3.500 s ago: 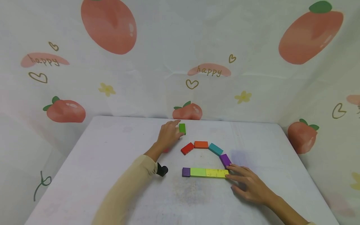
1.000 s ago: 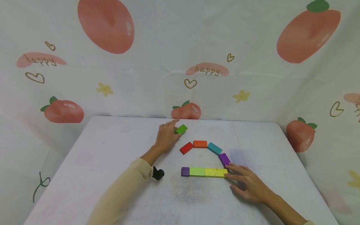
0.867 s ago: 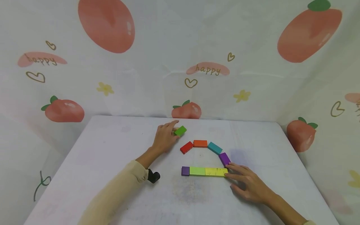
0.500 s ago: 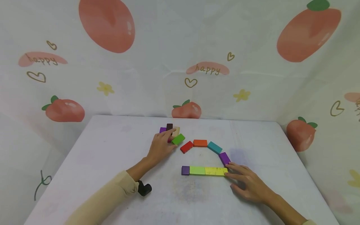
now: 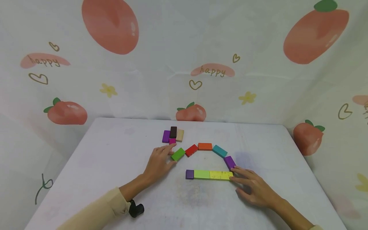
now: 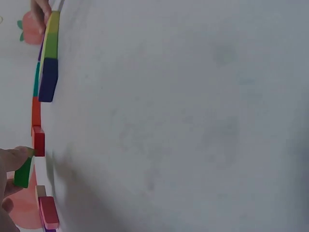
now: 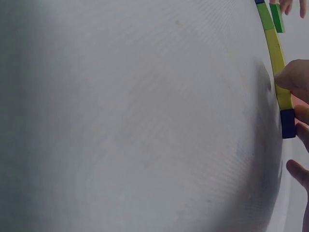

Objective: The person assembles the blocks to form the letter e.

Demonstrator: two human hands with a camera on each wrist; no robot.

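My left hand (image 5: 157, 163) pinches a green block (image 5: 178, 154) between thumb and fingers, its upper end close to the red block (image 5: 191, 150). That red block starts an arc that runs on through an orange block (image 5: 205, 146), a teal block (image 5: 219, 151) and a purple block (image 5: 229, 162). Below the arc lies a straight row: a small dark purple block (image 5: 189, 174), a light green block (image 5: 202, 174) and a yellow block (image 5: 219, 175). My right hand (image 5: 256, 189) rests with loosely extended fingers at the row's right end, fingertips touching the yellow and purple blocks.
Behind my left hand are a purple block (image 5: 166, 136), a dark brown block (image 5: 173, 132), a plain wood block (image 5: 180, 135) and a magenta block (image 5: 172, 141). The white table (image 5: 161, 207) ends at a printed cloth (image 5: 155, 95). A black wrist camera (image 5: 136, 209) hangs below my left sleeve.
My left hand has brought the green block from the back of the table towards me, turned it aslant and set it near the red block's left end. The right hand has stayed put.
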